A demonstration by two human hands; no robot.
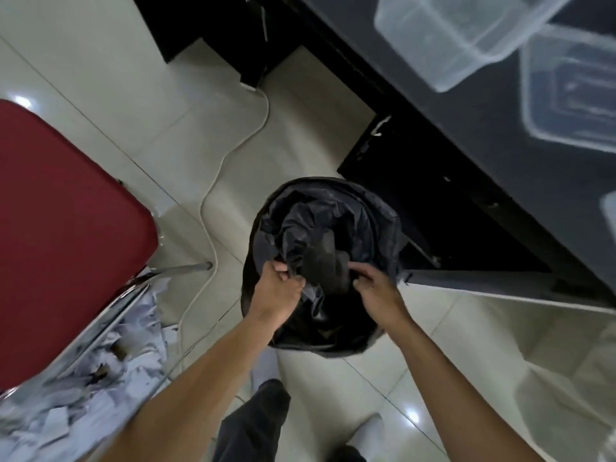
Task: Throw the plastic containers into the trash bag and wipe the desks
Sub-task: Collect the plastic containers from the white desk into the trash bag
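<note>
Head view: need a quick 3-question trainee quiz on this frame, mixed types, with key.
1. True or false: the plastic containers already lie inside the trash bag.
2. How do the left hand and right hand relate to the bag? A) both grip its plastic B) both hover clear of it C) both rest flat on the floor
3. Short answer: what surface do the containers rest on?
Key: 1 false; 2 A; 3 the dark desk.
</note>
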